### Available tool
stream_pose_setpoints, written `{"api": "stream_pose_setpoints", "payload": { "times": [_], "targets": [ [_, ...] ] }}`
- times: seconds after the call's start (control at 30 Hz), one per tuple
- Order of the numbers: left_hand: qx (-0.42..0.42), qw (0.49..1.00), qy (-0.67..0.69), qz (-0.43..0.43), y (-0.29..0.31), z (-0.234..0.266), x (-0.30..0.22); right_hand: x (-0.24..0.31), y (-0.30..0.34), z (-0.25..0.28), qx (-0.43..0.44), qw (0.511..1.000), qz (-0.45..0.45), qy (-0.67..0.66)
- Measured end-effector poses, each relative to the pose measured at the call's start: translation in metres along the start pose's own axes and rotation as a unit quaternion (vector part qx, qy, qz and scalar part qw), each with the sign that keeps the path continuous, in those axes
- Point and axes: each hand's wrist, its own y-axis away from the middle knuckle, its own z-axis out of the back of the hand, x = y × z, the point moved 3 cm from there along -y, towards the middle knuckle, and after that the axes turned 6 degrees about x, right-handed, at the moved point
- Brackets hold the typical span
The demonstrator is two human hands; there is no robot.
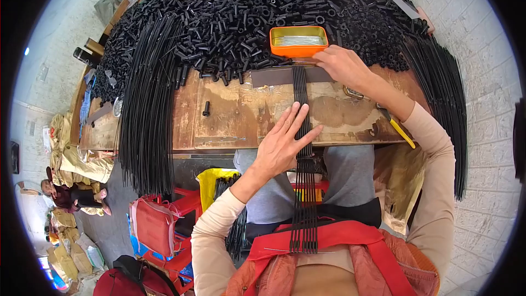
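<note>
My left hand lies flat with its fingers stretched over a row of thin black rods. The rods run side by side from the tabletop across my lap to my chest. Their far ends rest on a dark flat strip. Just beyond those ends, my right hand is closed in a pinch at the near right corner of an orange tin. Thin silvery pins lie inside the tin. Whatever the right fingertips hold is hidden or too small to make out.
A heap of black tubular plastic parts covers the far table. Bundles of black rods hang over the edge at left and right. Yellow-handled pliers lie right; one loose black part lies left. A red chair stands left.
</note>
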Motion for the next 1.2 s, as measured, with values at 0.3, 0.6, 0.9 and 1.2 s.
{"api": "stream_pose_setpoints", "payload": {
  "times": [0.3, 0.6, 0.9, 1.2],
  "targets": [
    [-0.004, 1.0, -0.025, 0.001, -0.001, 0.007, 0.001, 0.003, -0.01, -0.004, -0.034, 0.998, 0.053, 0.019],
    [-0.003, 0.999, -0.04, -0.004, 0.002, 0.008, -0.012, 0.012, -0.015, -0.004, -0.021, 0.998, 0.012, -0.058],
    [-0.092, 0.994, 0.051, -0.001, -0.026, 0.044, 0.029, 0.164, 0.103, 0.05, 0.152, 0.889, 0.102, -0.419],
    [-0.144, 0.896, 0.42, 0.005, -0.066, -0.026, 0.071, 0.155, 0.074, 0.086, 0.056, 0.909, -0.015, -0.414]
  ]
}}
